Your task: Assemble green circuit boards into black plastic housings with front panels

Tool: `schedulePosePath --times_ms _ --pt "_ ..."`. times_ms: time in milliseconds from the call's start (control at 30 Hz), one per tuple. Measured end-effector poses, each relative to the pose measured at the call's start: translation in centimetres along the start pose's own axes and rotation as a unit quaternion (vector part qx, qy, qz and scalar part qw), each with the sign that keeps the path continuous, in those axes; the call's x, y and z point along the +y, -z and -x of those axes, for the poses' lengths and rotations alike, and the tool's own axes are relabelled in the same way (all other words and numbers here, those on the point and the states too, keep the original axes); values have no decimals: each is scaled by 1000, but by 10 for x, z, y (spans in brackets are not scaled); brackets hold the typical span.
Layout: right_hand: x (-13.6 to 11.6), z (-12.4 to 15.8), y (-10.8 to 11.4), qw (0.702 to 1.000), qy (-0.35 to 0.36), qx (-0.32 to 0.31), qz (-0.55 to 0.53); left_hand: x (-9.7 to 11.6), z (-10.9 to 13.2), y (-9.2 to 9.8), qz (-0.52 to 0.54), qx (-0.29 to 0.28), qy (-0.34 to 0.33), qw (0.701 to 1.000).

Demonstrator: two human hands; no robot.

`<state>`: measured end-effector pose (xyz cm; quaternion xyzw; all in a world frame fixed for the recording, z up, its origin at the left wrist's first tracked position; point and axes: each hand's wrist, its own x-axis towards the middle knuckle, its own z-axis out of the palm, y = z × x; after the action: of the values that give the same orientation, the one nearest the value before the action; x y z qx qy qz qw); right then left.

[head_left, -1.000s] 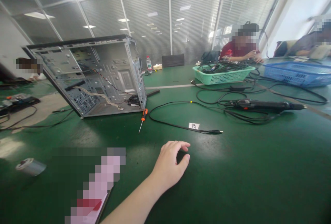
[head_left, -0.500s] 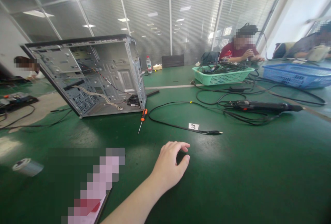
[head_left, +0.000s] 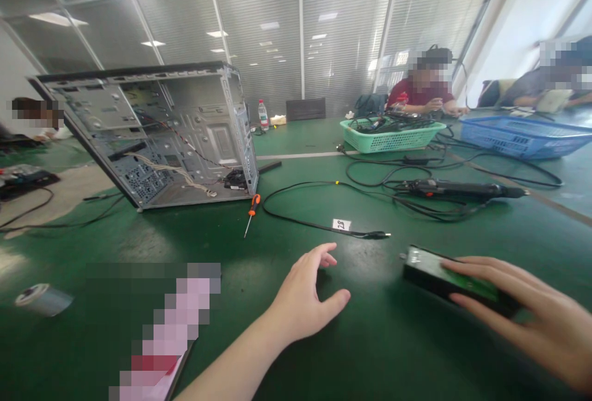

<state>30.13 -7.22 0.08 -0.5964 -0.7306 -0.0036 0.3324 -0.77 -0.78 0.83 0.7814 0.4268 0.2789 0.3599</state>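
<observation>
My left hand (head_left: 305,302) is over the table in the middle, thumb spread away from the fingers and nothing in its grasp. At the right, my right hand (head_left: 522,311) grips a black rectangular box (head_left: 432,277) with a pale and green top, fingers on its upper face and thumb along its near side. Its exact kind does not show. Just beyond my left hand lies a thin black cable (head_left: 319,228) with a plug (head_left: 379,235) and a white tag (head_left: 341,224) marked 28. An orange-and-black screwdriver (head_left: 252,210) lies further left.
An open computer case (head_left: 194,136) stands at the left. A black electric screwdriver (head_left: 462,190) lies among cords at the right, before a green basket (head_left: 393,139) and a blue basket (head_left: 522,136). A spool (head_left: 44,299) lies at the near left. Other people sit beyond.
My right hand has come into view from the right, holding the black box. My left thumb has spread wider from the fingers. The whole view has shifted slightly.
</observation>
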Motion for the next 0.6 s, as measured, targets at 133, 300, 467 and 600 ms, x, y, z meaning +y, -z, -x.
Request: schedulePosePath --times_ms 133,300,467,600 --pt "-63 -35 -43 988 45 -90 -115 -5 0 -1 41 9 -26 999" --pt "-99 -57 -74 975 20 -129 -178 -11 -7 2 86 78 2 993" --pt "-82 -49 -85 972 -31 -98 -214 -8 -8 5 81 104 17 991" --pt "-77 -44 -84 958 -54 -110 -259 -4 -6 4 107 98 29 989"
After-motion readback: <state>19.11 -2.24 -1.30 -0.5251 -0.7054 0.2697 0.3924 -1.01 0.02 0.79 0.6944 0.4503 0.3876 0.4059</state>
